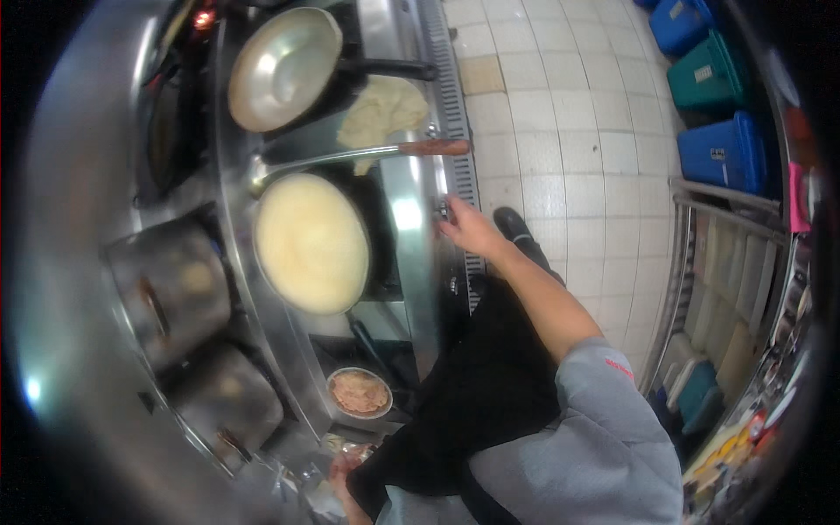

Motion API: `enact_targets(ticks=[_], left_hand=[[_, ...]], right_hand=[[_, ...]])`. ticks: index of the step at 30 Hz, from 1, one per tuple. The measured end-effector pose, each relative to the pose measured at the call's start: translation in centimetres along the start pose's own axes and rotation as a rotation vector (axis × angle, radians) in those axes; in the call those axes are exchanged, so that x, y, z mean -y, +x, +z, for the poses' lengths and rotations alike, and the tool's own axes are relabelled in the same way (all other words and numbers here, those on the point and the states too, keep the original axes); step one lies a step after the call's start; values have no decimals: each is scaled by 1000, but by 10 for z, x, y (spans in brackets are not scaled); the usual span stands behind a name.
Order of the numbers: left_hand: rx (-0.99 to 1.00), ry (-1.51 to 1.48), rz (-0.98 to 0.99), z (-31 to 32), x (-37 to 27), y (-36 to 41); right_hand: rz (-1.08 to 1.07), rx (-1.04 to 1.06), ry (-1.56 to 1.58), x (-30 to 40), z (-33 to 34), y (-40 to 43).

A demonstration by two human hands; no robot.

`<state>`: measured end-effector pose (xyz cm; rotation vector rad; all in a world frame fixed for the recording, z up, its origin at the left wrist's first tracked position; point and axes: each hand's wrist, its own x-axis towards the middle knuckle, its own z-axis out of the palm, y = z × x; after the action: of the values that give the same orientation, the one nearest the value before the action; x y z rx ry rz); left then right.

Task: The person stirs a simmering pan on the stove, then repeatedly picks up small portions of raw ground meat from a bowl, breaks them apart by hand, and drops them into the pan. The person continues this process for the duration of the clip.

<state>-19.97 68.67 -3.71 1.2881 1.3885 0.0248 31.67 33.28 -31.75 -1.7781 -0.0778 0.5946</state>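
My right hand [462, 226] grips a small control knob [443, 209] on the stove's front edge. At the lower left, my left hand [340, 476] is by a crumpled, shiny package [354, 451], partly hidden by the apron; its hold is unclear. A round pan [312, 244] full of smooth, pale yellow food stands on the stove. Beyond it lies a long metal ladle with a wooden handle [433, 147], over a pale cloth [387, 111]. A metal wok [285, 69] with a dark handle stands farther up. A bowl of pinkish, flaky food [359, 394] is nearer my left hand.
Two lidded metal pots [167, 292] [226, 400] stand behind the stove. A red glow shows at the top left. On the right, across the tiled floor [571, 131], are blue and green plastic bins [722, 154] and a metal rack [728, 203]. A floor grate [459, 111] runs along the stove.
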Motion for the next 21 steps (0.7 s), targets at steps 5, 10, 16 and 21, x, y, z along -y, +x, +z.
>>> enact_targets(ticks=[5,10,16,21], left_hand=[[-109,155,-145,2,-16,-7],[-152,275,-225,7,-33,-1],[-186,371,-266,9,-53,3],[-210,428,-279,16,-69,10]], right_hand=[[-92,-75,10,-28,11,11],[-87,-23,33,-31,10,21],[-28,52,69,-37,11,27],[-91,49,54,-44,11,27]])
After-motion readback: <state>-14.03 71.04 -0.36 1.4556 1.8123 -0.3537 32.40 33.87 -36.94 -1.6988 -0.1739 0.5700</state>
